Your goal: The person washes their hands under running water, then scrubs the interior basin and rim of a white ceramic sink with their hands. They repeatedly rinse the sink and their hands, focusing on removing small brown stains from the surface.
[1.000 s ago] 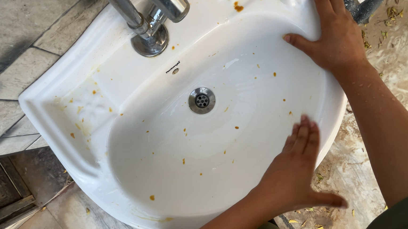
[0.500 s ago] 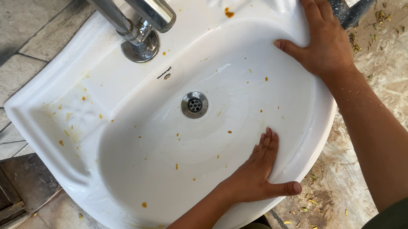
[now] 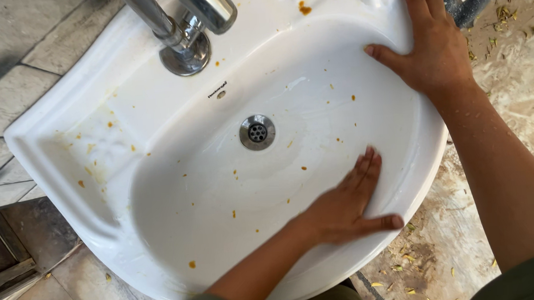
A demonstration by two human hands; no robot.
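Note:
A white ceramic sink (image 3: 62,141) fills the view, its bowl and ledge dotted with small orange specks. My left hand (image 3: 344,204) lies flat, palm down, on the wet inner wall of the bowl at the near right, fingers pointing toward the drain (image 3: 256,132) and thumb out along the rim. It holds nothing. My right hand (image 3: 434,41) rests flat on the sink's far right rim, thumb reaching down into the bowl.
A chrome faucet (image 3: 188,25) stands on the back ledge at top centre. Grey tiles (image 3: 3,73) lie to the left. A stone floor (image 3: 517,91) strewn with bits of dry plant debris lies to the right.
My left hand slid from the near right rim down into the bowl, then a little toward the right wall. My right hand stayed on the rim. The view shifted slightly.

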